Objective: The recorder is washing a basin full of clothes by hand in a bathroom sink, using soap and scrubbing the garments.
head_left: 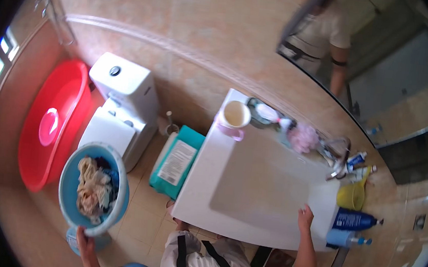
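My left hand (86,243) grips the near rim of a light-blue bucket (66,183), its fingers partly hidden by the rim. Crumpled clothes (96,186), cream, pinkish and dark, lie inside it. Under the bucket's near side shows another light-blue round thing (74,239), mostly covered. My right hand (306,217) is over the right part of the white washbasin (265,190), near its front edge. Its fingers are loosely bent and slightly apart, with nothing visible in them.
A white toilet (121,81) and a red tub (31,136) stand at the left. Beside the washbasin is a teal package (192,147). A pink-handled cup (236,114), a pink bath puff (302,138), a faucet (342,161), a yellow cup (350,196) and bottles (355,220) line the basin.
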`<state>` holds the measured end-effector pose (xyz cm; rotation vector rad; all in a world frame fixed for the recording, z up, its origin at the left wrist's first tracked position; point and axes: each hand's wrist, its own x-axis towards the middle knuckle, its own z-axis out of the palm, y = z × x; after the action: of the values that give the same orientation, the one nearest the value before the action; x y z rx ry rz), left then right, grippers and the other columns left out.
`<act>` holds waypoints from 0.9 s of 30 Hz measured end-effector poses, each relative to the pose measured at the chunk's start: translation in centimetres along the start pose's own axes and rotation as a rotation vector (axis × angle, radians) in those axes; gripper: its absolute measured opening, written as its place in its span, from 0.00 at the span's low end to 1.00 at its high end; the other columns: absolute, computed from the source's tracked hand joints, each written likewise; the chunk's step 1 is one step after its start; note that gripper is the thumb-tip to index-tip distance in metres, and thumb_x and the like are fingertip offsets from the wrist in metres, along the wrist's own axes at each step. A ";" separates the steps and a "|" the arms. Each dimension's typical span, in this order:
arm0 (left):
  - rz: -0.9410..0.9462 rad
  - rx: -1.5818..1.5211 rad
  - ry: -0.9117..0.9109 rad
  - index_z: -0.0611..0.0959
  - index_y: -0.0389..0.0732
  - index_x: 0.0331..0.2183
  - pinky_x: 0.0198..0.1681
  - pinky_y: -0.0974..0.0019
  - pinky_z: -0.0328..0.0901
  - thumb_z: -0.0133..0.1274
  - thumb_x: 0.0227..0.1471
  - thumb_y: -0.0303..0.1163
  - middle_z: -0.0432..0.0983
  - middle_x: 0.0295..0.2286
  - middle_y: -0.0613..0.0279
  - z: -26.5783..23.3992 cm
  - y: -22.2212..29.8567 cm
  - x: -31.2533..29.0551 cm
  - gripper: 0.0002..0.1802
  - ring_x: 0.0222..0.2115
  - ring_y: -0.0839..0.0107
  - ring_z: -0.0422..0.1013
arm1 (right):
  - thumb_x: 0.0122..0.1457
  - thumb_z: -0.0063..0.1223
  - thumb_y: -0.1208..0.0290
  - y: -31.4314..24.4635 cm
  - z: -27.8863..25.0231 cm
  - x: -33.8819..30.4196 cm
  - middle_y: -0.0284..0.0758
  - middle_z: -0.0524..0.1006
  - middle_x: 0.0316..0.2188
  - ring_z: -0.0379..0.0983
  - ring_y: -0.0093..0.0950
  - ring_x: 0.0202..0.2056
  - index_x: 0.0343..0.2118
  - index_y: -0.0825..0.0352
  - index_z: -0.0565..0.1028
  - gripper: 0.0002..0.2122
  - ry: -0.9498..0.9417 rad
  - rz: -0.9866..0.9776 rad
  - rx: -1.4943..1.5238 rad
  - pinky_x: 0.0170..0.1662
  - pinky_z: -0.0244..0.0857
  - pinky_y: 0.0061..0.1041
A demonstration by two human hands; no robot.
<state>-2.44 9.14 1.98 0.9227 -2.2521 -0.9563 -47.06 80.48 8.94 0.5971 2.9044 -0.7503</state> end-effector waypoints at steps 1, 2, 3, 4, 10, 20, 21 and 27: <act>-0.036 -0.080 0.016 0.69 0.35 0.44 0.43 0.68 0.62 0.47 0.44 0.16 0.66 0.36 0.59 -2.7 1.6 -2.3 0.22 0.36 0.68 0.65 | 0.51 0.50 0.78 2.0 0.0 -0.2 0.49 0.68 0.48 0.63 0.39 0.52 0.51 0.69 0.65 0.22 0.125 -0.105 -0.094 0.54 0.57 0.31; -0.126 -0.148 0.011 0.69 0.34 0.45 0.45 0.67 0.62 0.48 0.43 0.18 0.67 0.37 0.58 -8.8 5.2 -8.2 0.22 0.37 0.67 0.65 | 0.51 0.50 0.78 4.7 -4.8 -2.8 0.49 0.66 0.50 0.62 0.41 0.52 0.51 0.70 0.64 0.22 0.218 -0.210 -0.241 0.55 0.57 0.32; -0.163 -0.128 -0.011 0.68 0.34 0.46 0.46 0.65 0.61 0.46 0.43 0.20 0.67 0.39 0.57 -11.7 5.6 -10.6 0.23 0.39 0.65 0.66 | 0.51 0.50 0.78 4.1 -5.4 -2.2 0.49 0.64 0.52 0.60 0.42 0.53 0.52 0.70 0.63 0.23 0.303 -0.297 -0.246 0.55 0.57 0.33; -0.203 -0.108 -0.031 0.67 0.33 0.47 0.48 0.64 0.61 0.44 0.44 0.22 0.67 0.40 0.56 -13.3 5.9 -11.8 0.24 0.40 0.64 0.66 | 0.51 0.50 0.78 2.9 -5.4 -1.3 0.48 0.61 0.54 0.59 0.43 0.54 0.52 0.70 0.62 0.24 0.389 -0.383 -0.254 0.55 0.56 0.34; -0.702 -0.634 0.005 0.68 0.34 0.46 0.42 0.64 0.64 0.49 0.47 0.32 0.68 0.40 0.54 -7.6 31.1 -10.5 0.24 0.37 0.63 0.66 | 0.51 0.40 0.83 -2.3 -9.2 7.0 0.42 0.58 0.57 0.53 0.38 0.59 0.55 0.70 0.59 0.25 0.539 -0.861 -0.379 0.57 0.51 0.35; -0.849 -0.875 -0.425 0.72 0.30 0.40 0.43 0.62 0.67 0.48 0.40 0.23 0.73 0.34 0.52 9.8 48.2 -11.2 0.20 0.36 0.61 0.71 | 0.56 0.41 0.74 -2.5 -11.1 14.9 0.36 0.61 0.56 0.52 0.35 0.59 0.51 0.68 0.66 0.18 0.544 -1.143 -0.398 0.56 0.53 0.37; -0.883 -0.872 -0.445 0.72 0.30 0.39 0.43 0.62 0.67 0.48 0.39 0.22 0.73 0.34 0.53 12.3 48.0 -11.1 0.19 0.36 0.61 0.71 | 0.56 0.41 0.74 -2.0 -11.1 15.2 0.36 0.61 0.56 0.53 0.35 0.59 0.51 0.67 0.66 0.18 0.526 -1.103 -0.358 0.55 0.54 0.37; -0.820 -0.693 -0.714 0.74 0.30 0.34 0.32 0.64 0.71 0.50 0.41 0.22 0.74 0.29 0.57 23.6 50.3 -10.8 0.14 0.28 0.66 0.73 | 0.51 0.48 0.77 -4.8 -10.5 8.7 0.41 0.73 0.42 0.68 0.40 0.46 0.42 0.68 0.70 0.14 0.422 -0.818 0.300 0.45 0.64 0.33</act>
<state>-30.73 52.98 23.87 1.2987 -1.6952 -2.5536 -56.73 84.76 18.80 -0.5591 3.4379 -1.2768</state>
